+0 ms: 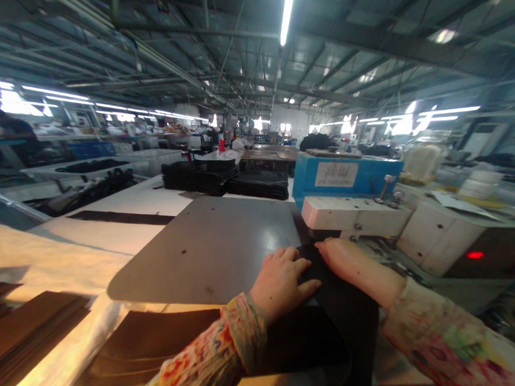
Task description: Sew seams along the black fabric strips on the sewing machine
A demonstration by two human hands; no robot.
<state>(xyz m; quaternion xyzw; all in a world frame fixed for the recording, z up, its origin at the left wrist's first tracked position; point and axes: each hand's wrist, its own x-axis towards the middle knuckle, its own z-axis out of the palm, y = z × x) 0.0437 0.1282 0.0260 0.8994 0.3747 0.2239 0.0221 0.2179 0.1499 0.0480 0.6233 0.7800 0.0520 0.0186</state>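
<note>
A black sheet [348,321] of flexible material, perhaps leather, runs from the front up to the head of a white machine [349,214]. My left hand [283,281] lies over the sheet's left side and the edge of a grey metal plate [217,247], fingers spread and palm down. Close to the machine head, my right hand [345,260] rests on the sheet's right side. Its few visible fingers stretch toward the left, and the others are hidden. The spot where the sheet meets the machine is partly covered by the machine head and my right hand.
Stacked black pieces [200,176] stand behind the plate. Brown pieces [35,325] lie at the left, and another brown stack [148,343] sits below the plate. A blue box-shaped part [347,174] rises behind the machine. White bins [79,168] stand far left; a person [12,131] is beyond.
</note>
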